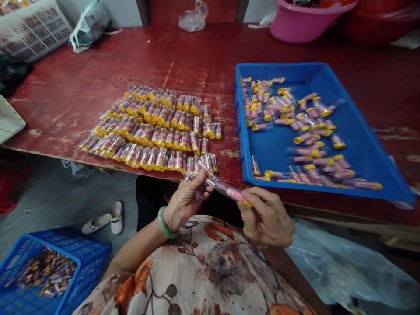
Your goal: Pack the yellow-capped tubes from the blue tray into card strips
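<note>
Right hand (267, 214) is pinching the tube (226, 189) near its yellow end (246, 203); left hand (190, 187) is pinching printed clear plastic (207, 169) opposite. Tube's sitting between the hands. Keeping both aligned and squeezing lightly should be preventing creases.

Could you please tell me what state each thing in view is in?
Left hand: closed on clear plastic pieces.
Right hand: pinching the held tube by its yellow end.
Held tube: slanted, pink contents visible.
Lined-up tubes: packed in rows.
Blue tray: uncovered, partly filled with scattered tubes.
Blue crate: uncovered, holding loose yellow-ended pieces.
Pink basin: upright, uncovered.
White shoes: unworn.
</note>
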`<action>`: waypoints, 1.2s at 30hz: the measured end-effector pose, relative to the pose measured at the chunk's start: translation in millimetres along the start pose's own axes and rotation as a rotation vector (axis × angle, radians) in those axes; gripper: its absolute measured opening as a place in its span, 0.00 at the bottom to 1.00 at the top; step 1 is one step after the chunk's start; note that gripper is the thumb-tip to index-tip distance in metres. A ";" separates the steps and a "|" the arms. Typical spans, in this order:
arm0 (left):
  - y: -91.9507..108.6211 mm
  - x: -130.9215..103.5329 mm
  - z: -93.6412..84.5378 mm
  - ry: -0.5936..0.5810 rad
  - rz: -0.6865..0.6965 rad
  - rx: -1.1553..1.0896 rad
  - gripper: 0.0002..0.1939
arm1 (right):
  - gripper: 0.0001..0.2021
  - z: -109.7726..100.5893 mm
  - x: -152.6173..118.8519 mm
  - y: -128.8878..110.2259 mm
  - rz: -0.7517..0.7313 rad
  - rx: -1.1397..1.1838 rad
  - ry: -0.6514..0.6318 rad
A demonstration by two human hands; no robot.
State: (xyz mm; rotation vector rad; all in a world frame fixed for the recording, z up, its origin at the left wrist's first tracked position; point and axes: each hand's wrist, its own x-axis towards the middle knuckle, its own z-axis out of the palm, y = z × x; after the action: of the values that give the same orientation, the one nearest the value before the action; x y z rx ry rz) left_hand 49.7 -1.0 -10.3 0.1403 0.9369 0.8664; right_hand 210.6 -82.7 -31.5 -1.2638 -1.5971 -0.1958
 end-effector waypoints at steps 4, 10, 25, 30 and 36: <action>-3.2 -1.6 -2.4 -0.022 0.037 0.043 0.17 | 0.25 -1.9 -1.8 -2.9 -0.072 -0.070 -0.035; -5.7 -5.0 -3.1 -0.023 0.136 0.124 0.23 | 0.22 1.0 -5.3 -4.9 -0.063 -0.033 -0.048; -14.5 -8.3 -5.2 -0.088 0.208 0.218 0.19 | 0.27 24.5 -9.3 -8.6 -0.079 -0.035 -0.050; -13.8 -10.9 -5.0 -0.153 0.115 0.223 0.17 | 0.19 35.3 7.0 3.4 0.009 0.225 -0.139; -14.6 -8.0 -8.9 -0.176 0.112 0.231 0.18 | 0.22 30.6 8.8 12.5 0.075 0.360 -0.217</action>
State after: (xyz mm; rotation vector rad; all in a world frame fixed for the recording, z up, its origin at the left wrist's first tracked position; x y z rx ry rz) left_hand 49.3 -18.6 -17.2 0.4648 0.8670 0.8321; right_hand 202.7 -51.8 -43.7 -1.0862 -1.6737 0.2745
